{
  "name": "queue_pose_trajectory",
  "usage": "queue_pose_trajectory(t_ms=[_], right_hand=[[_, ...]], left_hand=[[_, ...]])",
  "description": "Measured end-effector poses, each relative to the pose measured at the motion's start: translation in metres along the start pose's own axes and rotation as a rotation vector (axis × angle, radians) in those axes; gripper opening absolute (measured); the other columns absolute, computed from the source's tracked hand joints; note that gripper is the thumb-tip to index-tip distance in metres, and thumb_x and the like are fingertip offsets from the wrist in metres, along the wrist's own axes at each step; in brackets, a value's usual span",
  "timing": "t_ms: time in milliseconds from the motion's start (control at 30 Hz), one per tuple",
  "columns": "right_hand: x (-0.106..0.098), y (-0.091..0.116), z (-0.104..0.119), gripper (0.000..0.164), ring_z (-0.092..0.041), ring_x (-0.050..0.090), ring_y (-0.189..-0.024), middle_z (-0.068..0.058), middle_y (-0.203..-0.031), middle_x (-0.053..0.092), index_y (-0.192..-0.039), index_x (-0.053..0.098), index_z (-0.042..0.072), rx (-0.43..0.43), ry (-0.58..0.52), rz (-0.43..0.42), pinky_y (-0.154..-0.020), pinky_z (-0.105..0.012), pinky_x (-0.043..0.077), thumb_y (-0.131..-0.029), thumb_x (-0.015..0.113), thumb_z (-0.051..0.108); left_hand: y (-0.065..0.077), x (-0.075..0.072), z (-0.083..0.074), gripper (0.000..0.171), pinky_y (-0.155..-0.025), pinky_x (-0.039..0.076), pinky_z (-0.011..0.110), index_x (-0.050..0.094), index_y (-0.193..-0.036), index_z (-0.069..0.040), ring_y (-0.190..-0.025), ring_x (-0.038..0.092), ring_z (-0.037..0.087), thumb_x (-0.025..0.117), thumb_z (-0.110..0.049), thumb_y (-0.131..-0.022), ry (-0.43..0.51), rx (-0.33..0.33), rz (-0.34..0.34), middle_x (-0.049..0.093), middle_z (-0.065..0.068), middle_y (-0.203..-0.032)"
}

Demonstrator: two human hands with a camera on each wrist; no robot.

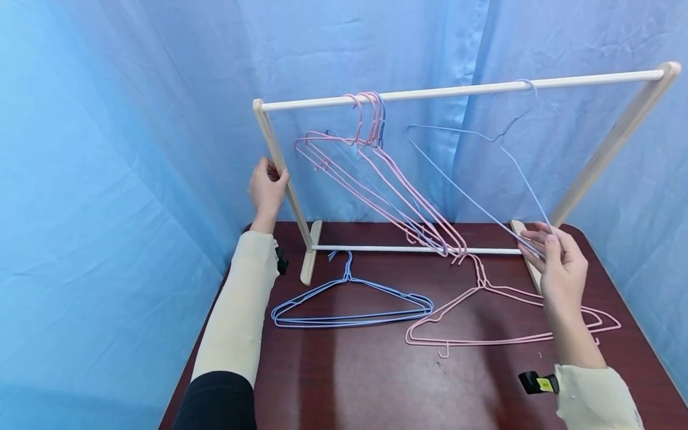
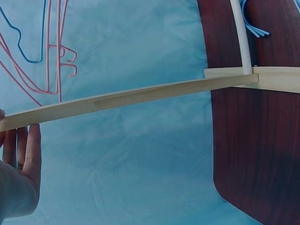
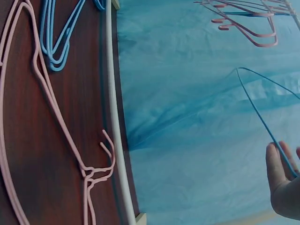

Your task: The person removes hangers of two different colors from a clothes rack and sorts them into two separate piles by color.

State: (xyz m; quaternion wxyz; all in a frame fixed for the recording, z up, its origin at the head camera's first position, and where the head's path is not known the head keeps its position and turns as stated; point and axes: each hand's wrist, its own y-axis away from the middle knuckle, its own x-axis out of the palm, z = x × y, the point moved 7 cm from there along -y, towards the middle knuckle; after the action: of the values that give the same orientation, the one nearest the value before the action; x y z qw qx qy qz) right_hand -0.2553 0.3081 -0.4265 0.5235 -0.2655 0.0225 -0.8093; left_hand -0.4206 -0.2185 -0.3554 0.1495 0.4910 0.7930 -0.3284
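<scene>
Light-blue fabric curtain (image 1: 134,179) borders far, left, right edges of dark-red wood-grain table (image 1: 408,382). Pale-wood rack (image 1: 615,143) stands far; stretch of white rail (image 1: 451,92) separates pink-and-blue wire hanger cluster (image 1: 371,142), left, from light-blue wire hanger (image 1: 462,187), right. Left hand (image 1: 269,188) grips left post (image 1: 294,198), thumb and fingers around; right hand (image 1: 564,269) pinches light-blue hanger's near corner.

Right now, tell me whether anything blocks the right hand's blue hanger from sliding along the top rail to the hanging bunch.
Nothing visible does: the top rail looks bare between the hook of the blue hanger, held by the right hand, and the bunch of hanging hangers.
</scene>
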Motion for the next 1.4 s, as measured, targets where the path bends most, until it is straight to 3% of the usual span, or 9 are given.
queue_pose_trajectory(t_ms=[367, 700, 1033, 1267, 1400], right_hand=[[-0.028, 0.007, 0.018, 0.033, -0.03, 0.076, -0.084, -0.025, -0.093, 0.073, -0.122, 0.054, -0.022, -0.117, -0.249, -0.158, -0.076, -0.036, 0.058, -0.099, 0.054, 0.002], [-0.045, 0.011, 0.023, 0.04, -0.037, 0.076, -0.079, -0.03, -0.096, 0.071, -0.121, 0.052, -0.027, -0.083, -0.396, -0.223, -0.071, -0.04, 0.058, -0.092, 0.063, -0.002], [-0.053, 0.011, 0.034, 0.04, -0.045, 0.074, -0.078, -0.034, -0.105, 0.068, -0.127, 0.049, -0.025, -0.034, -0.549, -0.219, -0.073, -0.045, 0.056, -0.096, 0.056, 0.001], [-0.062, 0.012, 0.047, 0.048, -0.043, 0.074, -0.081, -0.038, -0.099, 0.068, -0.127, 0.045, -0.027, -0.135, -0.485, -0.213, -0.076, -0.043, 0.058, -0.095, 0.058, 0.005], [-0.072, 0.014, 0.048, 0.046, -0.046, 0.073, -0.079, -0.04, -0.099, 0.067, -0.127, 0.042, -0.029, -0.165, -0.538, -0.227, -0.075, -0.045, 0.059, -0.096, 0.055, 0.002]], left_hand=[[0.001, 0.0, -0.002, 0.022, -0.091, 0.046, 0.049, 0.056, -0.105, -0.006, -0.099, 0.063, 0.033, 0.058, -0.026, -0.098, -0.013, -0.005, -0.003, 0.065, 0.017, -0.106], [0.002, -0.001, -0.003, 0.022, -0.091, 0.046, 0.05, 0.056, -0.105, -0.005, -0.099, 0.063, 0.034, 0.058, -0.026, -0.098, -0.008, -0.004, -0.006, 0.065, 0.018, -0.106], [0.003, -0.002, -0.004, 0.023, -0.092, 0.045, 0.051, 0.056, -0.105, -0.005, -0.098, 0.063, 0.034, 0.059, -0.026, -0.097, -0.008, -0.006, -0.009, 0.064, 0.018, -0.105], [0.003, -0.001, -0.004, 0.023, -0.094, 0.045, 0.05, 0.056, -0.105, -0.005, -0.098, 0.064, 0.034, 0.059, -0.026, -0.097, -0.003, -0.002, -0.009, 0.065, 0.018, -0.106], [0.002, -0.001, -0.004, 0.022, -0.094, 0.046, 0.049, 0.056, -0.105, -0.005, -0.099, 0.064, 0.033, 0.059, -0.026, -0.097, 0.0, 0.0, -0.011, 0.065, 0.018, -0.106]])
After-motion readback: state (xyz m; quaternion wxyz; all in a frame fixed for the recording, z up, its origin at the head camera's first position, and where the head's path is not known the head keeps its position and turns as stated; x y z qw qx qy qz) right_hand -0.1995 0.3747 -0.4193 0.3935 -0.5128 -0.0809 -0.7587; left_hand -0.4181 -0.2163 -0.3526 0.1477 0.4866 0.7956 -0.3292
